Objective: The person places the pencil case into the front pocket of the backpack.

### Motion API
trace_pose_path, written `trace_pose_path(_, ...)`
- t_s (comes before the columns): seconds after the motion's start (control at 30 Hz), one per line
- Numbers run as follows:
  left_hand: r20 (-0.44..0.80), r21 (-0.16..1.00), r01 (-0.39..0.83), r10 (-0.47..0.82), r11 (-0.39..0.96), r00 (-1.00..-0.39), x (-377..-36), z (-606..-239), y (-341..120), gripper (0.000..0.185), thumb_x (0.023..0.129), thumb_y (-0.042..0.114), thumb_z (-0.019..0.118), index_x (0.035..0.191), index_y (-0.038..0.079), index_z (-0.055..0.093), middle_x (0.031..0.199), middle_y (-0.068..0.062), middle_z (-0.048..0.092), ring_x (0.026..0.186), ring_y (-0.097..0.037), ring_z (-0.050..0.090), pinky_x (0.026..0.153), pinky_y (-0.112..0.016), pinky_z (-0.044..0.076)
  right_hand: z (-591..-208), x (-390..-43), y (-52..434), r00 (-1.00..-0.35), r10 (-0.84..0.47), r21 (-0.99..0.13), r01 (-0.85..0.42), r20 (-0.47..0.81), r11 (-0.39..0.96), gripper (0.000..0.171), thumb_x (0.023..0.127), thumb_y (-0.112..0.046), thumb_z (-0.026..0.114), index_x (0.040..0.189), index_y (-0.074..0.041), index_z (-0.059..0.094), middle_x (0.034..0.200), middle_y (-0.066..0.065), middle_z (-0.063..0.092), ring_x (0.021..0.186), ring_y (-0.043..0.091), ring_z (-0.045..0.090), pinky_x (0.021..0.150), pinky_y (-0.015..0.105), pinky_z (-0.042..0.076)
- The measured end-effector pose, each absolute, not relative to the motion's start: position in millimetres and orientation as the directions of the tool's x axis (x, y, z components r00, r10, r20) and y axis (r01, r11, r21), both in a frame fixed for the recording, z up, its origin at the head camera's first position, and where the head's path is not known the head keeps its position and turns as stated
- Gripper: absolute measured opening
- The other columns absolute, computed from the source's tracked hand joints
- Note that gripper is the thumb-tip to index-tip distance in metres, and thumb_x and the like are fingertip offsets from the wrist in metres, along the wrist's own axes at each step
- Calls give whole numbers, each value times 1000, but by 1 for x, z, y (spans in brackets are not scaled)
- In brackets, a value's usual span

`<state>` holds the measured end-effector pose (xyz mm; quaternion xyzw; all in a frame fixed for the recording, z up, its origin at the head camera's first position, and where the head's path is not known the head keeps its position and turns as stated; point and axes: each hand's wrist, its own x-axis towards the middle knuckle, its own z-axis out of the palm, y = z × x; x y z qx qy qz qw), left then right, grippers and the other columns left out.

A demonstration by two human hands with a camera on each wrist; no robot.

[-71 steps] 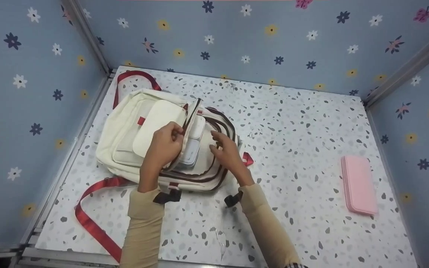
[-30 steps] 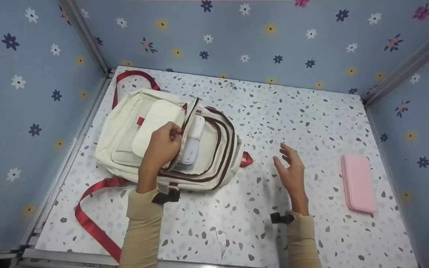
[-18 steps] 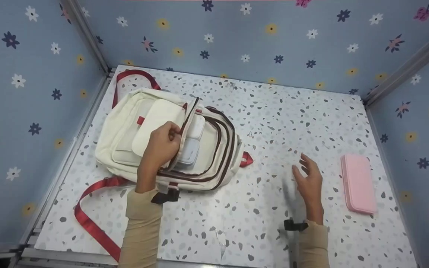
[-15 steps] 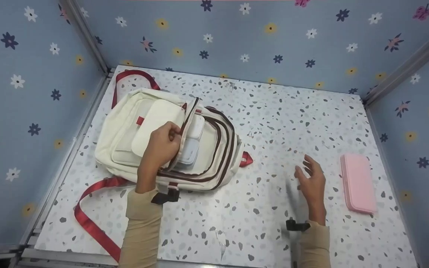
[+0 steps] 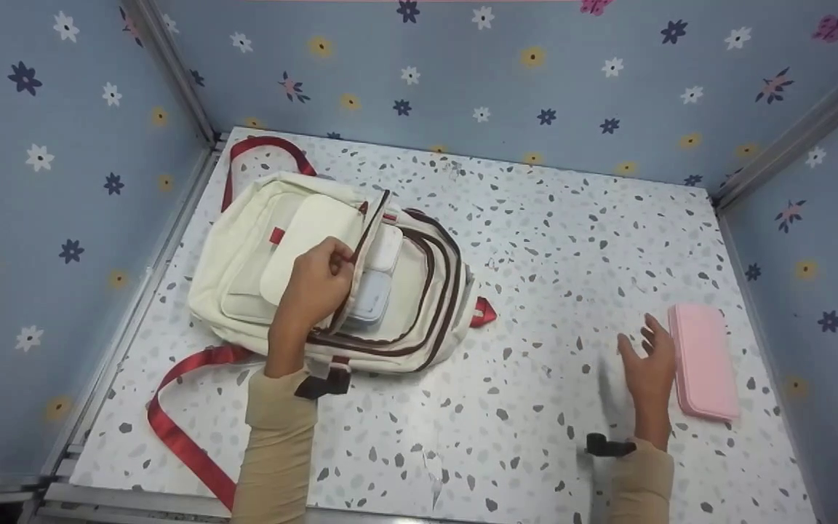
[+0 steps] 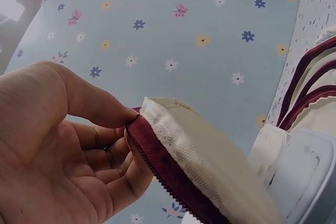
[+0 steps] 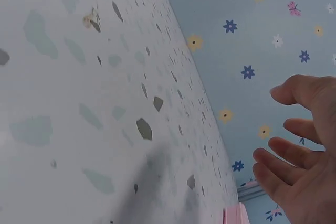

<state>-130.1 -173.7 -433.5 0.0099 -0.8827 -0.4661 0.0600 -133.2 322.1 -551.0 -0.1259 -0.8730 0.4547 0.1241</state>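
A cream backpack (image 5: 241, 247) with brown zip edges and red straps lies on the table. My left hand (image 5: 317, 284) pinches the zipped edge of its front pocket flap (image 6: 178, 150) between thumb and fingers, holding the pocket mouth apart. Inside the pocket sit a white box-like item (image 5: 384, 249) and a pale blue-grey case (image 5: 370, 297), both partly covered by the flap. On the right, my right hand (image 5: 650, 364) hovers over the table with fingers relaxed and nothing in it. It is just left of a pink zip case (image 5: 706, 362), which shows only at the bottom edge of the right wrist view.
The speckled white table (image 5: 535, 291) is bounded by blue flowered panels (image 5: 448, 73) at the back and both sides. A red strap (image 5: 186, 444) trails toward the table's front left edge, beside the left sleeve. A small red loop (image 5: 484, 312) sticks out from the backpack's right end.
My right hand has left the backpack's pocket opening and moved right across the table, up to the pink case. The left hand keeps its pinch on the flap, nearly still.
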Motion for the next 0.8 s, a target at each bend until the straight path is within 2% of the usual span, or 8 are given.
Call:
trace_pose_path(0.23, 107, 820, 37, -88, 572, -990, -130, -433, -175, 15, 89, 4, 49, 98, -2, 60, 85, -13, 60, 79, -24, 55, 73, -34, 44, -550, -126, 352, -901, 433, -808, 254, 1, 531, 63, 92, -22, 61, 147, -9, 34, 147, 16, 37, 135, 33, 40, 111, 43, 33)
trace_pose_path(0.37, 104, 819, 36, -87, 572, -991, -130, -433, -176, 15, 89, 4, 50, 98, -2, 60, 86, -14, 61, 79, -25, 55, 73, -34, 43, -549, -124, 365, -868, 490, -776, 365, -84, 514, 68, 93, -26, 58, 151, -14, 26, 152, 13, 29, 139, 30, 32, 112, 43, 31)
trace_pose_path(0.63, 100, 825, 31, -92, 565, -991, -130, -434, -176, 15, 89, 3, 50, 98, -2, 60, 86, -14, 61, 79, -25, 56, 74, -34, 43, -560, -115, 393, -845, 520, -637, 471, -126, 610, 80, 91, -31, 58, 153, -7, 13, 155, 24, 12, 142, 42, 17, 114, 55, 17)
trace_pose_path(0.8, 110, 821, 36, -95, 569, -989, -131, -433, -177, 14, 88, 2, 51, 98, -3, 60, 86, -15, 61, 79, -25, 56, 74, -35, 44, -569, -108, 408, -820, 558, -547, 529, -132, 649, 86, 88, -32, 61, 152, -4, 12, 153, 29, 11, 140, 46, 11, 111, 61, 12)
